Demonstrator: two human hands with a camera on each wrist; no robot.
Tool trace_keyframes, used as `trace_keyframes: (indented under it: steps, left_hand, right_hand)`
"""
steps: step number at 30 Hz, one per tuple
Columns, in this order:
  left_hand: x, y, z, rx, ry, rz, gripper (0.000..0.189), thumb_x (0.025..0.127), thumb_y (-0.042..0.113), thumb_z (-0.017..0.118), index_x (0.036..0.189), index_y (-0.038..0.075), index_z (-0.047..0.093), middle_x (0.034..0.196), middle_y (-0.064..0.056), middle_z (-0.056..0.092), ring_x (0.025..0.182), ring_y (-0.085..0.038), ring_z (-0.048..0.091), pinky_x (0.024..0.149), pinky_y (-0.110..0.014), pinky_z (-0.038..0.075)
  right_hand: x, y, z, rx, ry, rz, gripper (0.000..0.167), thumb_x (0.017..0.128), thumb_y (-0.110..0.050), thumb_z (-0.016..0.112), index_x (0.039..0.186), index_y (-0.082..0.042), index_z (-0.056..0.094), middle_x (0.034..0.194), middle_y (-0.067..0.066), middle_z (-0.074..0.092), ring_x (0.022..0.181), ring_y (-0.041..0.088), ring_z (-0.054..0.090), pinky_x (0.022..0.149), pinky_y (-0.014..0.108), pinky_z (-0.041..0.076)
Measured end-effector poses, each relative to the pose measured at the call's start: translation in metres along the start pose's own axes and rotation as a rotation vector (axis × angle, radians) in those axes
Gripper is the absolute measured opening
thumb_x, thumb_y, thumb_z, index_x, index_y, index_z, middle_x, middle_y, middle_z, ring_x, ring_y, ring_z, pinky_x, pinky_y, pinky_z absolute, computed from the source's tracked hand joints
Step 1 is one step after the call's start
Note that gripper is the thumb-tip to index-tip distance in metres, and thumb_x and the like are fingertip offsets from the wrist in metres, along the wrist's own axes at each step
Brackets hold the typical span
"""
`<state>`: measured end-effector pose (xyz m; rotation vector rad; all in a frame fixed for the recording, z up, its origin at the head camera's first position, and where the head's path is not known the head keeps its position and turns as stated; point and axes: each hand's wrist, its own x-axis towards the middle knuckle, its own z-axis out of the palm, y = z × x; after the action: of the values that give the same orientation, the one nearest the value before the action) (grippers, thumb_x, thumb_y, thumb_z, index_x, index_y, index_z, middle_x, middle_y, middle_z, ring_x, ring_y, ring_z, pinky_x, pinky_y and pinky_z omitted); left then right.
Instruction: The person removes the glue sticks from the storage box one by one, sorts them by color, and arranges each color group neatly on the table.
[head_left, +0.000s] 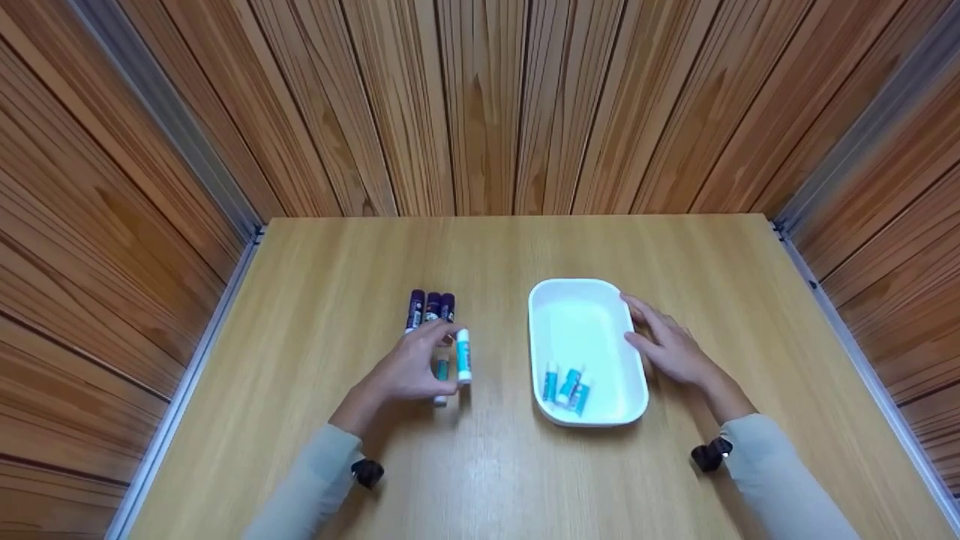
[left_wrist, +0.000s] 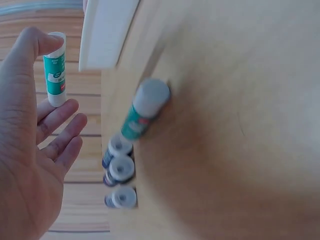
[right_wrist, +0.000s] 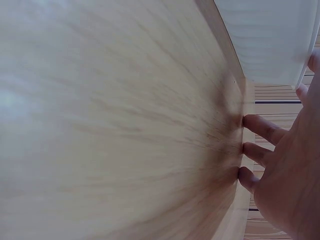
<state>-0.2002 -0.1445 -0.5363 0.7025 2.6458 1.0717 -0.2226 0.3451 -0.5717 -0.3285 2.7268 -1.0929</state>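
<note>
The left hand [head_left: 416, 365] pinches a teal-labelled glue stick [head_left: 463, 357] by its ends, left of the white tray [head_left: 581, 322]; its long axis looks roughly parallel to the tray's, though tilt is hard to judge. The right hand [head_left: 671, 352], fingers spread, touches the tray's right side.

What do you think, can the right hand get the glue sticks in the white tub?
Probably yes. The right hand touches the open white tub at its rim, and nothing seems to block the way to the glue sticks.
</note>
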Motion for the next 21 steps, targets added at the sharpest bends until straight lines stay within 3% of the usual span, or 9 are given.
trace_keyframes:
  steps: [4, 9, 14, 21]
  left_hand:
    - [-0.007, -0.01, -0.006, 0.01, 0.016, -0.014, 0.088, 0.088, 0.036, 0.092, 0.165, 0.015, 0.053, 0.169, -0.016, 0.055, 0.156, -0.044, 0.055, 0.127, -0.071, 0.048]
    - [-0.015, -0.021, -0.012, 0.038, 0.033, -0.001, 0.088, 0.087, 0.034, 0.093, 0.164, 0.015, 0.054, 0.157, -0.013, 0.062, 0.139, -0.038, 0.066, 0.12, -0.065, 0.056]
    - [-0.023, -0.028, -0.01, 0.099, 0.003, -0.089, 0.092, 0.085, 0.037, 0.093, 0.166, 0.019, 0.052, 0.165, -0.013, 0.058, 0.146, -0.037, 0.062, 0.125, -0.063, 0.053]
    - [-0.026, -0.035, -0.004, 0.182, -0.049, -0.13, 0.096, 0.085, 0.038, 0.092, 0.169, 0.019, 0.049, 0.171, -0.013, 0.052, 0.154, -0.037, 0.053, 0.132, -0.06, 0.047]
  right_hand:
    - [-0.001, -0.004, 0.0, -0.003, -0.001, 0.004, 0.072, 0.118, -0.043, 0.055, 0.181, -0.034, 0.021, 0.183, 0.02, 0.038, 0.17, 0.055, 0.024, 0.129, 0.09, 0.009]
    - [-0.001, -0.006, -0.001, -0.015, -0.003, 0.011, 0.071, 0.118, -0.042, 0.054, 0.18, -0.032, 0.022, 0.183, 0.02, 0.038, 0.17, 0.055, 0.025, 0.128, 0.088, 0.011]
    - [-0.001, -0.004, -0.001, -0.011, -0.009, 0.02, 0.071, 0.118, -0.043, 0.053, 0.181, -0.034, 0.02, 0.184, 0.019, 0.036, 0.17, 0.055, 0.023, 0.128, 0.088, 0.01]
    - [-0.001, -0.004, -0.001, -0.004, -0.02, 0.028, 0.072, 0.118, -0.044, 0.053, 0.181, -0.035, 0.019, 0.185, 0.019, 0.034, 0.17, 0.055, 0.022, 0.128, 0.089, 0.007]
